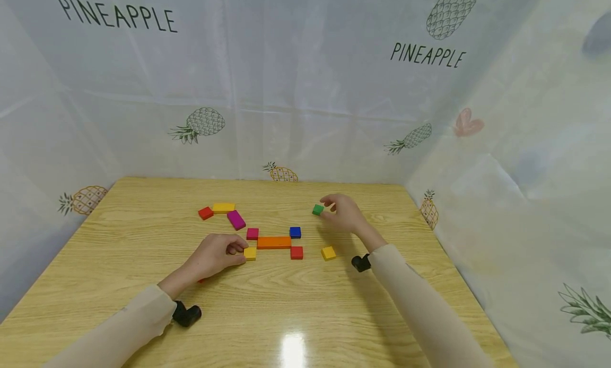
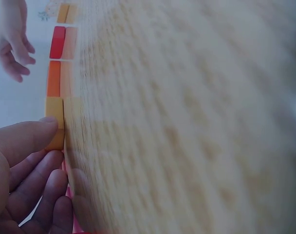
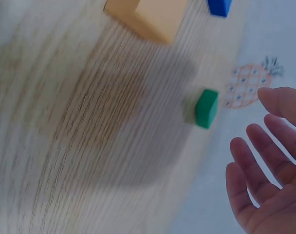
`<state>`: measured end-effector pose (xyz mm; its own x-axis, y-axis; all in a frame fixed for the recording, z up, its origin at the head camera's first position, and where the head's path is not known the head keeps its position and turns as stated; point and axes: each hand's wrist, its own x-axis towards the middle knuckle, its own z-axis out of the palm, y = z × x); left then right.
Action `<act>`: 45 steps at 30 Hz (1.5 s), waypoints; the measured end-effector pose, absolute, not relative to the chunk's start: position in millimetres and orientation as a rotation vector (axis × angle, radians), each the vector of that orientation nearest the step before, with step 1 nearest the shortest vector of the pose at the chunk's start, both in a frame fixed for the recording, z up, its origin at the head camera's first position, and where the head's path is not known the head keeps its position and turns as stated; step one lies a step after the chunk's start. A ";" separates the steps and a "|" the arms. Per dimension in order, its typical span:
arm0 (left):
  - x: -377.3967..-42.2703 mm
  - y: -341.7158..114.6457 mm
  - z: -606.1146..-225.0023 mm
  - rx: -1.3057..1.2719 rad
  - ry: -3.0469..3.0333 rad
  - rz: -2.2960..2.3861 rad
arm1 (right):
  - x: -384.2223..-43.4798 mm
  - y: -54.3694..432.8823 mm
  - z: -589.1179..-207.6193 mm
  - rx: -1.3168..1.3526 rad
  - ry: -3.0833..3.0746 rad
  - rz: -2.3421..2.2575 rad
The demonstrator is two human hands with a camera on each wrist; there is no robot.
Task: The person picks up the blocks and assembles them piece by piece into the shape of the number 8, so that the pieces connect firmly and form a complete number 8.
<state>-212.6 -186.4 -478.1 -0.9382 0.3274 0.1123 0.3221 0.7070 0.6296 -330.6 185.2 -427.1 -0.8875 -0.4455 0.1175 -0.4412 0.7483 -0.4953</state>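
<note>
My left hand (image 1: 215, 255) pinches a small yellow block (image 1: 250, 253) between thumb and fingers; in the left wrist view the thumb lies on the yellow block (image 2: 54, 109). That block touches the lower left corner of a long orange block (image 1: 274, 243). A crimson block (image 1: 252, 234), a blue block (image 1: 295, 232) and a red block (image 1: 297, 252) stand at its other corners. Over the table's right part, my right hand (image 1: 345, 213) is beside a green block (image 1: 317, 210). In the right wrist view its fingers are loosely spread and apart from the green block (image 3: 207, 108).
A loose yellow block (image 1: 328, 253) lies right of the red one. Farther back on the left lie a red block (image 1: 206, 213), a yellow bar (image 1: 224, 208) and a magenta bar (image 1: 236, 220). A pineapple-printed curtain (image 1: 296, 119) surrounds the wooden table (image 1: 267, 315).
</note>
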 end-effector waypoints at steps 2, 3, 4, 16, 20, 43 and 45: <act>-212.3 -186.2 -477.6 0.554 2.896 1.063 | -335.4 187.6 -429.5 -0.718 2.928 -0.835; -212.2 -186.1 -477.3 0.558 2.895 1.060 | -337.3 188.6 -430.4 -0.708 2.924 -0.843; -211.9 -185.9 -476.7 0.557 2.893 1.062 | -339.1 189.3 -431.3 -0.699 2.921 -0.851; -210.0 -185.2 -474.7 0.551 2.890 1.051 | -357.5 184.8 -447.7 -0.639 2.876 -0.810; -210.0 -185.4 -474.6 0.549 2.886 1.058 | -360.5 182.4 -452.2 -0.613 2.877 -0.791; -211.4 -186.4 -475.5 0.559 2.898 1.067 | -368.1 181.6 -450.9 -0.624 2.849 -0.693; -211.6 -186.0 -475.6 0.543 2.896 1.065 | -368.4 181.4 -450.3 -0.640 2.849 -0.679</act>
<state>-211.6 -186.0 -475.6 -0.9399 0.3233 0.1095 0.3172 0.7088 0.6301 -368.4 181.4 -450.3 -0.8991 -0.4359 -0.0399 -0.3710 0.8074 -0.4587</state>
